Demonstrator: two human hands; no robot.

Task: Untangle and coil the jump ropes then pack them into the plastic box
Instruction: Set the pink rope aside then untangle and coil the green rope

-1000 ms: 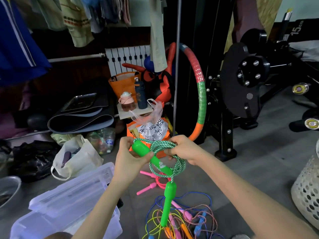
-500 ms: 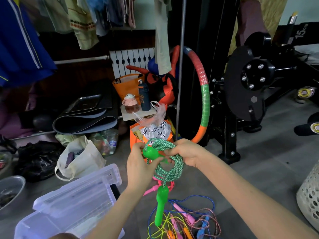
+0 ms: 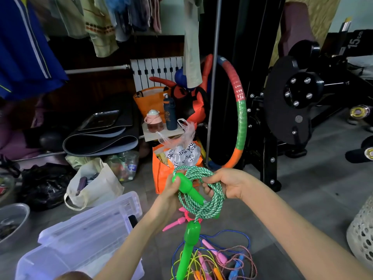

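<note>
Where the grey floor fills the lower view, we see the clear plastic box at lower left, beside our left forearm. A tangle of ropes in blue, yellow, pink and orange lies on the floor below both hands, outside the box. Our right hand curls its fingers through the coiled green-and-white rope, held in the air above the tangle. Our left hand grips the bulb end of the upper green handle, which crosses the coil. The lower green handle hangs from the coil. Pink handles lie just behind it.
</note>
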